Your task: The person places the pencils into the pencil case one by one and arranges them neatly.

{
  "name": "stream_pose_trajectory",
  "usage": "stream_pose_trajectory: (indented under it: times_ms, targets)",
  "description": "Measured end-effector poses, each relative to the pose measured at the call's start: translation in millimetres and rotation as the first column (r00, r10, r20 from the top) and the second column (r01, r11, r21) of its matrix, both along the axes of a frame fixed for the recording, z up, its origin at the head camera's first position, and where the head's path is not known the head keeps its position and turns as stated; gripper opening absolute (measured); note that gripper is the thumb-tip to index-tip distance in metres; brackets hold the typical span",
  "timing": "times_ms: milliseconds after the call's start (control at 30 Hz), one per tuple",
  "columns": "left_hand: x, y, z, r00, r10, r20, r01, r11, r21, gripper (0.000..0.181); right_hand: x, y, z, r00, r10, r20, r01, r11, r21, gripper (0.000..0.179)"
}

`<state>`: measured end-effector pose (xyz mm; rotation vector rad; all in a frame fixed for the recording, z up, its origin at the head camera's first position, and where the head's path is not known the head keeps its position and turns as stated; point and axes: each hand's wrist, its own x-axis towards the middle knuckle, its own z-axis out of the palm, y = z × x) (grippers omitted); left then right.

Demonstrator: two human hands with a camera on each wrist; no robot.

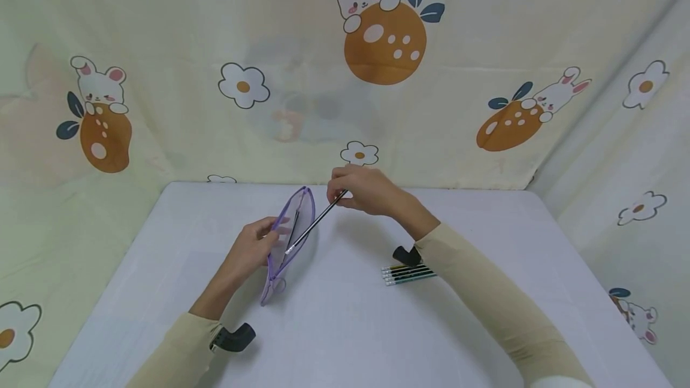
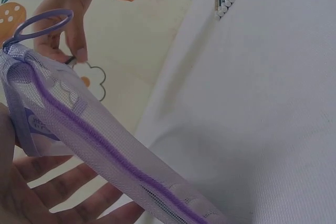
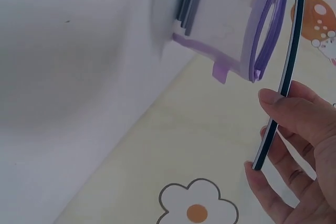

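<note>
My left hand [image 1: 250, 250] holds a mesh pencil pouch [image 2: 113, 129] with a purple zipper, thumb on one side and fingers on the other. The pouch stands tilted, its zipped mouth gaping towards the right. Between the thumb and fingers of my right hand [image 1: 366, 189] is a dark striped pencil [image 3: 289, 66], gripped near its upper end. This pencil slants down to the left, its white-tipped lower end at the pouch's mouth in the head view. Through the mesh, dark pencils [image 3: 190, 3] show inside the pouch in the right wrist view.
Several pencils [image 1: 406, 275] with white ends lie side by side on the white table [image 1: 345, 334], under the right forearm. A purple loop [image 2: 44, 24] hangs from the pouch's end. Behind the table hangs a patterned cloth [image 1: 302, 124].
</note>
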<state>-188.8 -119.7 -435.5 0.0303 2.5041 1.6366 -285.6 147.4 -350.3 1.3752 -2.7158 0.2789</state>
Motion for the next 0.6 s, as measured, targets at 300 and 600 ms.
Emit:
stream_pose_trajectory:
  times_ms: [300, 600]
  targets:
    - [-1.3, 0.5, -0.2, 1.0, 0.004, 0.016, -0.004, 1.0, -0.003, 0.041, -2.6, -24, -2.9, 0.999, 0.031, -0.035, -0.028, 0.997, 0.066, 0.012]
    - [-2.5, 0.4, -1.8, 1.0, -0.001, 0.017, 0.001, 1.0, 0.005, 0.04, 1.2, -48, -6.2, 0.995, 0.097, -0.028, -0.093, 0.988, 0.119, 0.011]
